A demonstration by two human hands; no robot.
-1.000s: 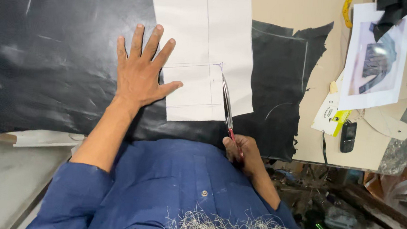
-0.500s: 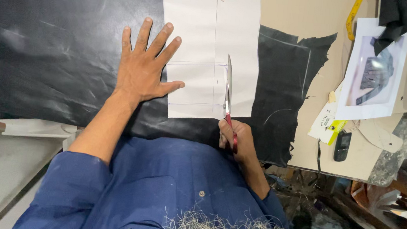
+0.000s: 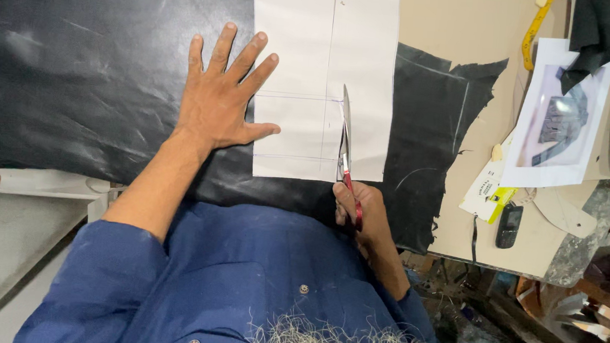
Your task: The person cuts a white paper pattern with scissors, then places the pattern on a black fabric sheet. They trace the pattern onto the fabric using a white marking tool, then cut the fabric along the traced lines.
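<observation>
**A:** While the black leather sheet covers the tabletop from 9 o'clock, what is the left hand doing on it?

**B:** It lies flat, fingers spread towards 12 o'clock, grasping nothing. The palm rests on the leather and the thumb reaches onto the white paper pattern at its 3 o'clock. I would judge it pins both layers so neither slides.

**A:** And the paper itself?

**B:** It lies on top of the leather, running off the frame at 12 o'clock, with 2 faint lines drawn across its lower part.

**A:** Then the scissors?

**B:** Red-handled, blades pointing to 12 o'clock, lying over the paper near its right side. The right hand is closed on the handles at 6 o'clock of the blades, just past the paper's lower edge. How far the blades stand apart I cannot tell.

**A:** Further right?

**B:** At 3 o'clock, well apart: a printed picture sheet, a yellow measuring tape, a small black phone.
</observation>
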